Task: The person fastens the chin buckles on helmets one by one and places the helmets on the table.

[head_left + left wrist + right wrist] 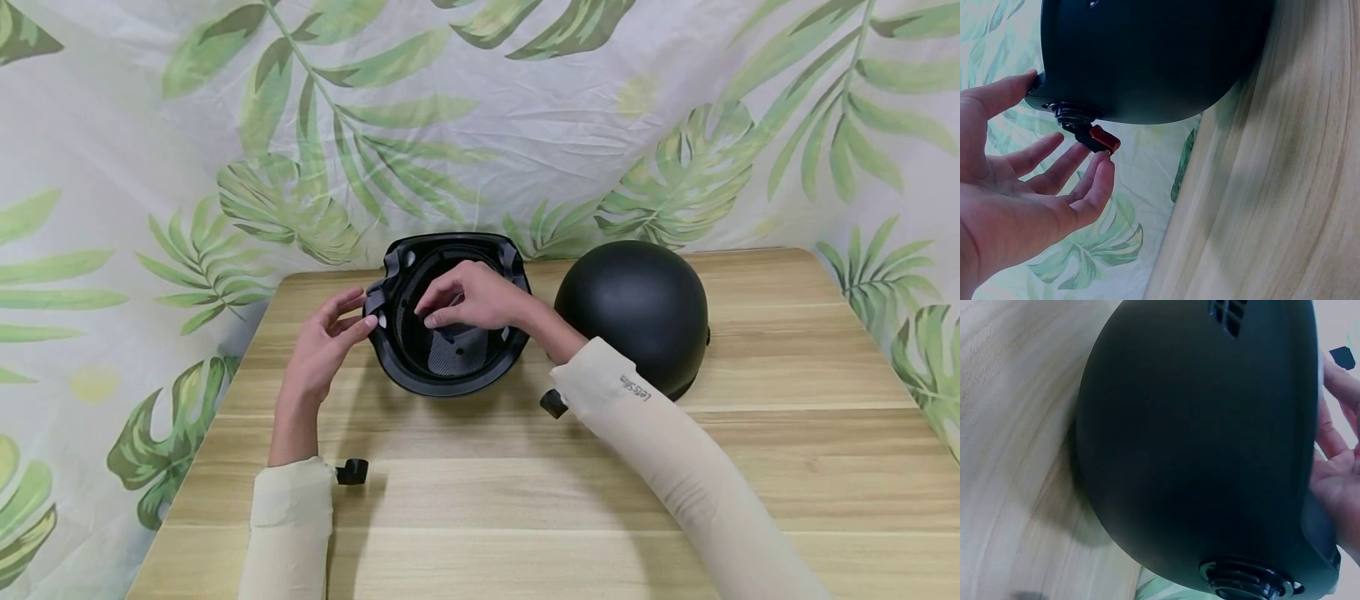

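An upturned black helmet (447, 387) shows its lined inside in the head view. My left hand (318, 342) is at its left edge, the thumb touching the rim. In the left wrist view its other fingers are spread loosely beside a red and black fitting (1104, 139) below a round knob (1074, 114). Reaching over the opening, my right hand (480, 296) has bent fingers and its thumb close together. A small flat black piece (1342, 357) shows at these fingertips in the right wrist view, pinched there; the head view hides it against the dark lining.
A second black helmet (633, 312) sits dome up to the right, partly behind my right forearm. Both stand on a wood-grain table (465, 500). Behind the table's back edge hangs a leaf-print cloth (525, 125). A small black camera mount sticks out from each sleeve (288, 517).
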Tool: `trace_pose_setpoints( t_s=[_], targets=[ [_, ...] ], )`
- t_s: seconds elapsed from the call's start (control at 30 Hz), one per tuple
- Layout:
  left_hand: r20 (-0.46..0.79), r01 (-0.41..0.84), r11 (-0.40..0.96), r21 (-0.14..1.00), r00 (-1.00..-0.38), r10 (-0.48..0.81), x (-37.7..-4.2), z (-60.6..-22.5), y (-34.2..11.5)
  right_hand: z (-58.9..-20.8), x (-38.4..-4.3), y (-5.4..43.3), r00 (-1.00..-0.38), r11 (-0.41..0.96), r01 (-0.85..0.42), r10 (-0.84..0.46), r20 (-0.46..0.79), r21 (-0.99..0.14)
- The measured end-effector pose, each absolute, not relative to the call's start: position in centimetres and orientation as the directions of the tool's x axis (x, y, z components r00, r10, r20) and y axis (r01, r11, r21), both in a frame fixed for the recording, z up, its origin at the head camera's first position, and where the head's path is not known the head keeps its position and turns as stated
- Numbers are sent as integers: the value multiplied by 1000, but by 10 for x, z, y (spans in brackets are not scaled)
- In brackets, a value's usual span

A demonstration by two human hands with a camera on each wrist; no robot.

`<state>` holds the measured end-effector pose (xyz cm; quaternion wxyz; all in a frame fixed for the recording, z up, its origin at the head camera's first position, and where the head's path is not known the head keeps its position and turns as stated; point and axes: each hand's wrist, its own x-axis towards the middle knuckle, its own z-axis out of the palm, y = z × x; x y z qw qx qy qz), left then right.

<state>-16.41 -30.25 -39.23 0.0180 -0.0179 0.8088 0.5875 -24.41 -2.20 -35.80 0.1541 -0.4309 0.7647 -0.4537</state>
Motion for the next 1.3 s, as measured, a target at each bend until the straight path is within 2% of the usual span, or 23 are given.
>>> trace_pose_setpoints(
  t_s=[0.2, 0.47, 0.67, 0.83, 1.1, 1.3],
  targets=[
    [-41, -45, 303, 952, -999, -18, -166, -394, -301, -354, -236, -14, -606, 197, -474, -780, 155, -858],
    [-50, -48, 122, 991, -999, 9, -166, -393, -299, -358, -220, -5, -658, 197, -479, -726, 201, -855],
    [-22, -25, 52, 998, -998, -50, -166, -394, -298, -360, -205, 0, -717, 187, -472, -650, 252, -861],
    [29, 34, -33, 999, -989, -142, -167, -396, -297, -364, -196, 5, -764, 135, -436, -579, 287, -889],
    [127, 141, -28, 990, -949, -288, -169, -396, -293, -369, -188, 9, -792, 119, -434, -524, 315, -893],
    [263, 293, -35, 955, -900, -347, -170, -392, -287, -370, -186, 8, -823, 121, -409, -477, 308, -905]
  ],
)
